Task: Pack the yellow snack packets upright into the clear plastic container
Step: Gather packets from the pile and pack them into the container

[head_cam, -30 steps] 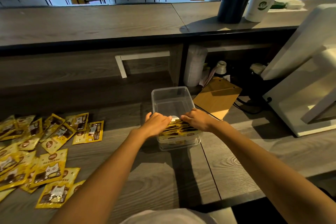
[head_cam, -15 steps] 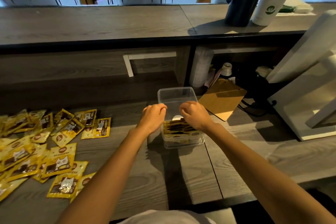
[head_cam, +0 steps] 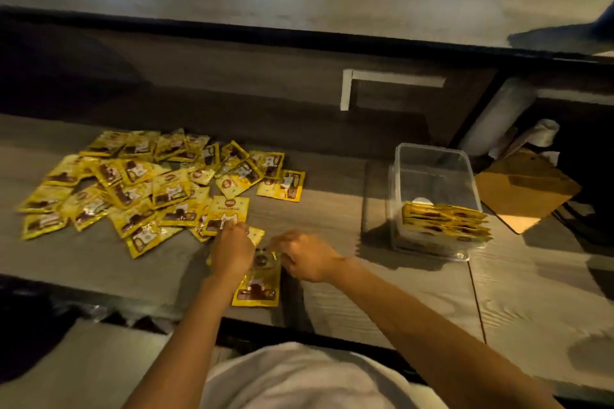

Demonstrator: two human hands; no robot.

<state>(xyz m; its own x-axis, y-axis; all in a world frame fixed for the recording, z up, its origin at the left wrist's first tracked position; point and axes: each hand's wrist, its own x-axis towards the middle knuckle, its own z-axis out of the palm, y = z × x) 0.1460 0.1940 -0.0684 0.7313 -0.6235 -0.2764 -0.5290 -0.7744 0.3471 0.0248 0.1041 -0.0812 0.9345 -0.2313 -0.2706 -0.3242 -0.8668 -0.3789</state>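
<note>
Both are low and close together: my left hand [head_cam: 232, 251] has its fingertips on the loose pile [head_cam: 139, 186] at 11 o'clock, and my right hand [head_cam: 305, 259] curls at one packet [head_cam: 257, 289]; blur hides either grip. That packet lies flat between them, long axis 12 to 6. At 2 o'clock, the clear container [head_cam: 435, 159] holds upright packets [head_cam: 445, 219].
</note>
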